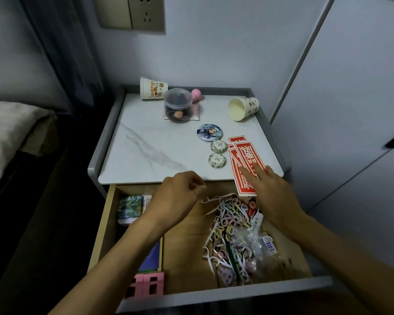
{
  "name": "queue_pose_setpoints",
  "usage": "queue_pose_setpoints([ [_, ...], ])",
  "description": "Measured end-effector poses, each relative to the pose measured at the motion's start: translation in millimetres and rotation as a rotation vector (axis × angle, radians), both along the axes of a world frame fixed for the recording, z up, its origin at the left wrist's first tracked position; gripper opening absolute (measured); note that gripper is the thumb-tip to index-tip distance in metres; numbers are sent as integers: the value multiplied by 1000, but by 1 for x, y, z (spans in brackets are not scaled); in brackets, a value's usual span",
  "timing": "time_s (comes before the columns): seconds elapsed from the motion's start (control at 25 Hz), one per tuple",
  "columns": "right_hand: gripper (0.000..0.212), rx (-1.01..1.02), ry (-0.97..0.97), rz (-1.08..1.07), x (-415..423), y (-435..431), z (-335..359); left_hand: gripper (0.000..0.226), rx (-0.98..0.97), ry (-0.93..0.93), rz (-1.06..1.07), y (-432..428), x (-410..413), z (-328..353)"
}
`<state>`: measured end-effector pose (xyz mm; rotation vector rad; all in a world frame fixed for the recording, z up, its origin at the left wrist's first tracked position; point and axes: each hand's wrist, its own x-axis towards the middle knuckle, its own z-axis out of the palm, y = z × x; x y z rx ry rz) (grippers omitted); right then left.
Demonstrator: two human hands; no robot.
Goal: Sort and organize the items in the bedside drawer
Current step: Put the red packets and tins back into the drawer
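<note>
Our right hand (274, 194) lies flat, fingers spread, on the red envelopes (246, 164) at the table's front right corner; thin, light, slippery paper, best pinched by an edge. Our left hand (180, 196), its grip curled together, hovers above the drawer (187, 253).

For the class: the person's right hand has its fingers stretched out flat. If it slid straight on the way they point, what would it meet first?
The right hand already rests on the red envelopes. Its fingers point up-left, so next it would probably reach the lower of the two small floral rounds, though depth is uncertain.

Right hand (274, 196) presses red envelopes (246, 160) overhanging the open drawer (187, 242).
</note>
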<state>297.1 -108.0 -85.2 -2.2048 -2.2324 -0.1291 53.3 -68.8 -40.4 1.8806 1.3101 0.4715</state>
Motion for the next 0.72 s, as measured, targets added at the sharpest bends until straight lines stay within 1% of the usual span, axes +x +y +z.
queue_pose_setpoints([
  [0.12,72,80,2,62,1,-7,1,4,-47,-26,-20,-1,4,1],
  [0.2,70,162,68,60,3,-9,10,5,-105,-76,-34,-6,4,1],
  [0.24,71,215,114,42,2,-11,18,8,-162,-136,-28,-9,4,2],
  [0.32,75,361,168,48,-6,-15,37,20,-341,-343,23,-14,8,8],
  [0.4,73,515,193,159,-25,-21,47,41,-588,-631,69,-16,14,17],
  [0.44,70,544,199,230,-40,-24,51,50,-708,-792,74,-16,16,22],
  [0.48,67,540,204,298,-55,-27,54,53,-791,-946,67,-17,15,27],
  [0.52,63,514,203,351,-68,-28,55,51,-827,-1078,68,-17,14,32],
  [0.56,61,472,203,385,-78,-27,54,44,-832,-1177,110,-17,11,33],
  [0.6,60,429,211,403,-86,-26,53,36,-817,-1232,193,-17,8,33],
  [0.64,62,362,248,402,-93,-24,52,31,-773,-1228,304,-15,4,31],
  [0.72,73,178,397,357,-104,-19,52,26,-647,-1096,505,-11,-9,20],
])
